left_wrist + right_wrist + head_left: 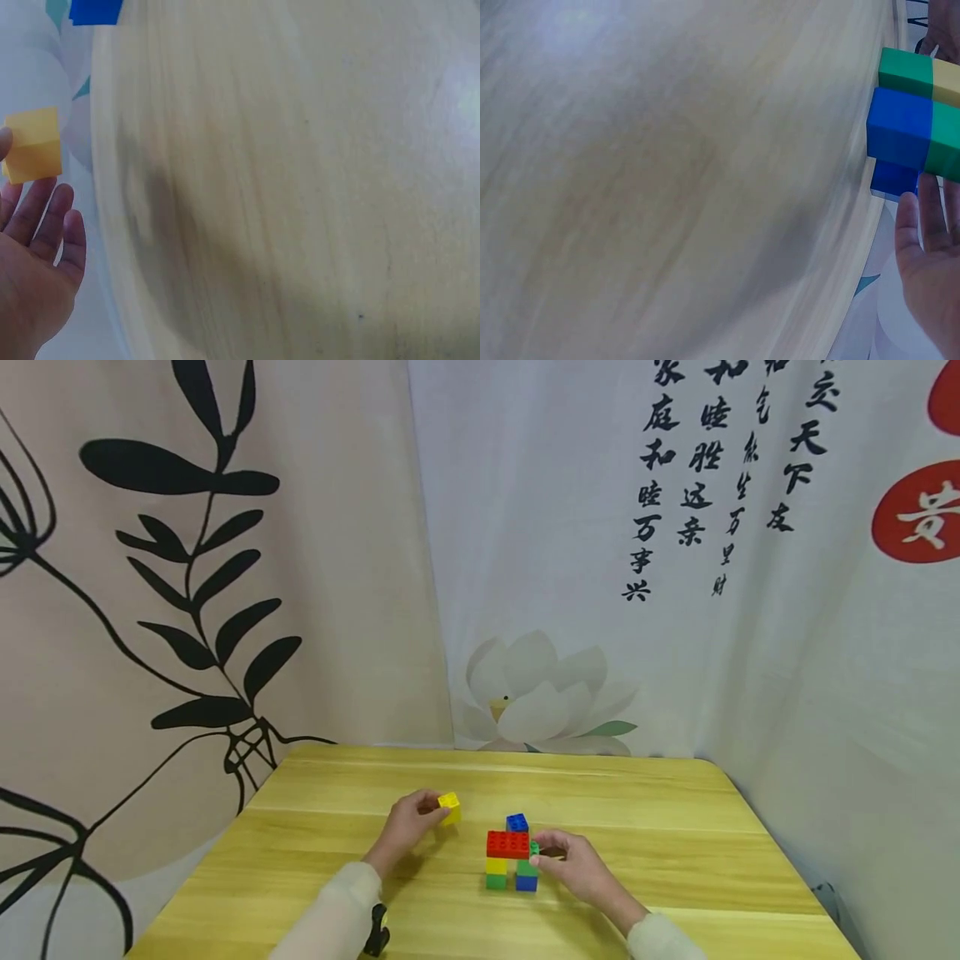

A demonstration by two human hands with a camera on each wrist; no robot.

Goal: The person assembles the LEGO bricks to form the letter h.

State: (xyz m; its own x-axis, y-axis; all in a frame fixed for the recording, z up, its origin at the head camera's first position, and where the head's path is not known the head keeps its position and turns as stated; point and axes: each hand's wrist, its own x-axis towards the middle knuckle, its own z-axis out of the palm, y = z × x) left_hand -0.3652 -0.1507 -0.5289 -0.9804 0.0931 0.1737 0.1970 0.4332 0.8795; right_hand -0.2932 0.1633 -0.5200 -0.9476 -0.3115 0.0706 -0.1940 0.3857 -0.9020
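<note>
Raised over the table, left of the stacked blocks, my left hand (408, 828) pinches a yellow toy building block (449, 806) between thumb and fingers; the same yellow block (34, 146) shows in the left wrist view. A red block (507, 844) bridges two short columns: yellow (496, 866) over green (496, 882) at the left, green (528, 867) over blue (527, 883) at the right. My right hand (576, 867) pinches a small green block (534, 847) at the red block's right end; its fingers partly hide that block. Whether it is attached I cannot tell.
Behind the red block is another blue block (517, 822). A wooden table (337, 893) lies under everything, its far edge near a printed curtain (555, 527). A dark object (377, 931) shows beside the left sleeve.
</note>
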